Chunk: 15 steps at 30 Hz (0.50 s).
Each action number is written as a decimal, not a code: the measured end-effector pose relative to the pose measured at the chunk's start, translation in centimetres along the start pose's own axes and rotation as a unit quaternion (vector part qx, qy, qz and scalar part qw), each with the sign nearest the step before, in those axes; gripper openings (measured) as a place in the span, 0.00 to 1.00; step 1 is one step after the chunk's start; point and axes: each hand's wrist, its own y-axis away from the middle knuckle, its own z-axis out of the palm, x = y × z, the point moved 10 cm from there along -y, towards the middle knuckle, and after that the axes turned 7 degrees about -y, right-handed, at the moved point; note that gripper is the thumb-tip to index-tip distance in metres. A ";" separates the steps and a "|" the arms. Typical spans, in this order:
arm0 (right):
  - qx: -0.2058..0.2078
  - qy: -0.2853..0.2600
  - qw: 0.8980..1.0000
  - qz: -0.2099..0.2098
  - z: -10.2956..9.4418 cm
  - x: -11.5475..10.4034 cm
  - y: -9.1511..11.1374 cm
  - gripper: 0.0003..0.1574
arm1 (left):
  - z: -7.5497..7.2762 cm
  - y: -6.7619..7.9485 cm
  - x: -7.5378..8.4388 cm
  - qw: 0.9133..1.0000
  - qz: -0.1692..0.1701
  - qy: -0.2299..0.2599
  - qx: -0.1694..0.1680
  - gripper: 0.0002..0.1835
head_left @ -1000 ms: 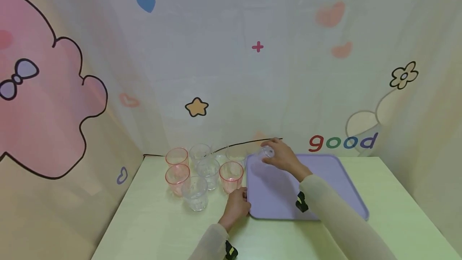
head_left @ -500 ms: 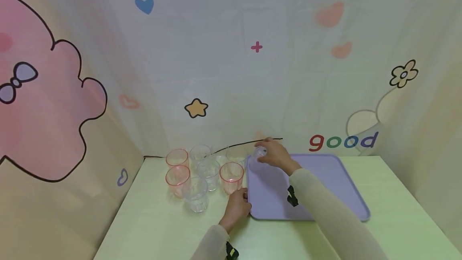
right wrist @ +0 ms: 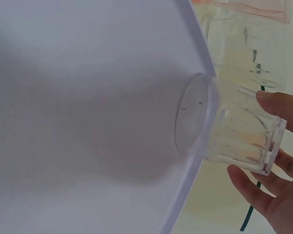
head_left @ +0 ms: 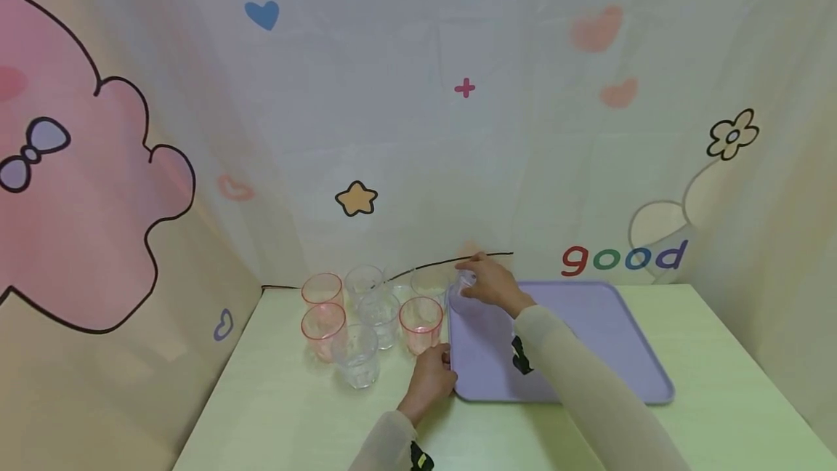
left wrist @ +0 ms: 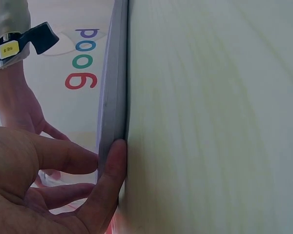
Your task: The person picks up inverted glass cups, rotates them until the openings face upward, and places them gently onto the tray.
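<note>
My right hand (head_left: 490, 283) holds a clear tumbler (right wrist: 241, 134) by its base, fingers and thumb round its sides. The tumbler is upside down, its rim close over the far left corner of the lilac tray (head_left: 608, 347). In the right wrist view its mouth overlaps the tray's edge. With its fingers, my left hand (head_left: 429, 378) grips the tray's left side near the front corner. The left wrist view has the fingertips right on the tray wall (left wrist: 115, 97). Just left of the tray stands a red-rimmed tumbler (head_left: 421, 325).
Several more tumblers stand upright on the left of the pale table (head_left: 261, 413), among them a front clear one (head_left: 357, 362) and a red-rimmed one (head_left: 323, 333). A printed curtain (head_left: 392, 129) hangs right behind the table.
My right hand has moved left with the clear tumbler, from over the tray to its far left corner. The left hand stays at the tray's side.
</note>
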 end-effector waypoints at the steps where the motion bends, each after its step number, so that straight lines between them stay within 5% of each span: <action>1: 0.000 0.002 1.000 0.001 0.0 0.0 0.0 0.37 | 0.0 0.0 0.1 1.000 0.001 -0.001 0.001 0.28; 15: 0.019 -0.041 0.999 0.027 0.6 0.8 -0.2 0.47 | 0.1 -0.1 0.2 1.000 0.006 0.013 -0.005 0.26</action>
